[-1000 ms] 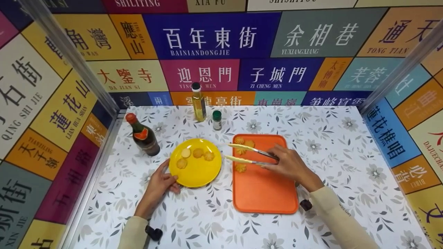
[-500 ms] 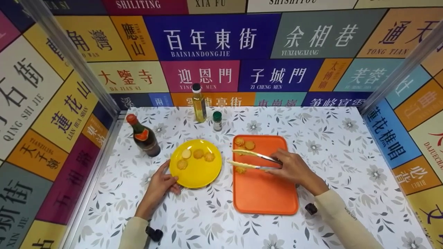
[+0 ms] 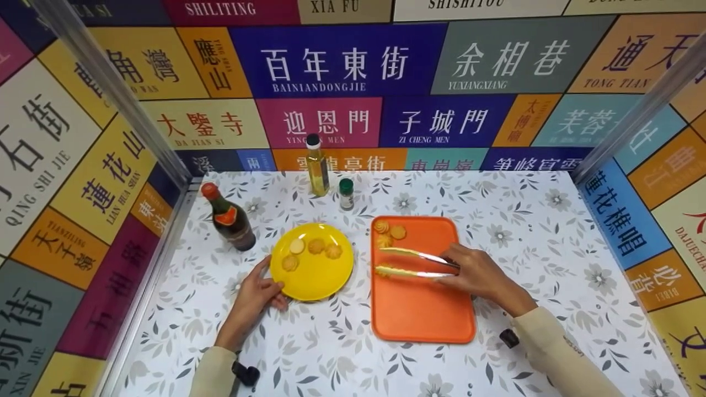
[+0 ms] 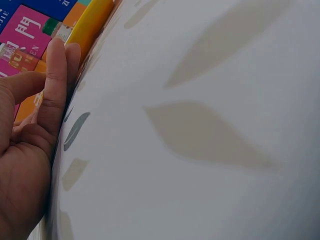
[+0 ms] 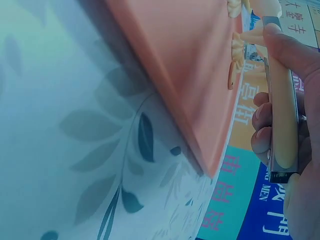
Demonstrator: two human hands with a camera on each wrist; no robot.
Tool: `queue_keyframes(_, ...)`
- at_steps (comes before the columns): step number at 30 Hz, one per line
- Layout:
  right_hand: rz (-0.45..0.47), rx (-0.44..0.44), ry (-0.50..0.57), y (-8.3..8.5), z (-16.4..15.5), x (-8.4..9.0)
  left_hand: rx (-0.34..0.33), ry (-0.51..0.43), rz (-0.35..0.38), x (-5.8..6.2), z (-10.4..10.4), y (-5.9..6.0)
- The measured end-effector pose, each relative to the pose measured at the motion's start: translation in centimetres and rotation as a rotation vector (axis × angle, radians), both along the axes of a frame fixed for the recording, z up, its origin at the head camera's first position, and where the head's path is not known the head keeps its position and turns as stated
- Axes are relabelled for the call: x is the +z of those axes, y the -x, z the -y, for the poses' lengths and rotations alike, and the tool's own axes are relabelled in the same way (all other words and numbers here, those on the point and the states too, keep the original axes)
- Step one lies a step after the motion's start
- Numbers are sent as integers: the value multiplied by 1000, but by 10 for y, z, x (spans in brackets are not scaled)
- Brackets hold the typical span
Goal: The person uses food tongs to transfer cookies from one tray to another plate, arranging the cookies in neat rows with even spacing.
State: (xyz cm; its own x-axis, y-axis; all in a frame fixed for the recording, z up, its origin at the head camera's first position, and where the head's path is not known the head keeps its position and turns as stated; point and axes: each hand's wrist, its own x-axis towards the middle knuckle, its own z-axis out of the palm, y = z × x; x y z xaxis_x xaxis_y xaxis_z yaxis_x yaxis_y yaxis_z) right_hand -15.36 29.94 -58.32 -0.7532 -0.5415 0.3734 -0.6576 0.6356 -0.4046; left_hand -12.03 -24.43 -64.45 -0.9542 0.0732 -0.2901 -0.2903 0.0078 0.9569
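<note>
My left hand [image 3: 255, 291] holds the rim of a yellow plate [image 3: 314, 284] with thumb and forefinger. On the plate lie several small cookies [image 3: 316, 246], one paler and rounder. In my right hand [image 3: 477, 271] is a pair of metal tongs [image 3: 427, 258] with yellowish tips, their arms apart. The tongs point left over an orange tray [image 3: 422, 314]. Three piped cookies [image 3: 383, 226] sit in the tray's far left corner, and another cookie [image 3: 381, 271] is partly hidden by the nearer tong tip. In the right wrist view, fingers wrap round the tongs [image 5: 284, 115].
A dark green bottle with a red cap [image 3: 230, 223] stands left of the plate. Behind it are a slim oil bottle [image 3: 317, 171] and a small green-capped jar [image 3: 346, 196]. Printed walls enclose the flower-patterned table [image 3: 529, 220] at the back and both sides.
My right hand has drawn the tongs rightward and nearer, so their tips have left the gap beside the plate and lie over the tray. My left hand stays at the plate.
</note>
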Motion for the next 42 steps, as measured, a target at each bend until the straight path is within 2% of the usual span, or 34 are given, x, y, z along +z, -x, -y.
queue_keyframes(6, 19, 4, -15, -2, -6, -2, -14, -18, -54, -2, 2, -1)
queue_keyframes(18, 91, 1, -96, 0, -9, 0, -8, -20, -15, -2, 2, -1)
queue_keyframes(29, 154, 37, -138, 7, -7, 5, -11, -49, -27, -3, 2, -1)
queue_keyframes(36, 203, 19, -183, 10, -7, 9, -22, -49, -58, -1, 1, -2)
queue_keyframes(42, 234, 17, -169, 12, -6, 10, -16, -38, -53, -1, 2, -2)
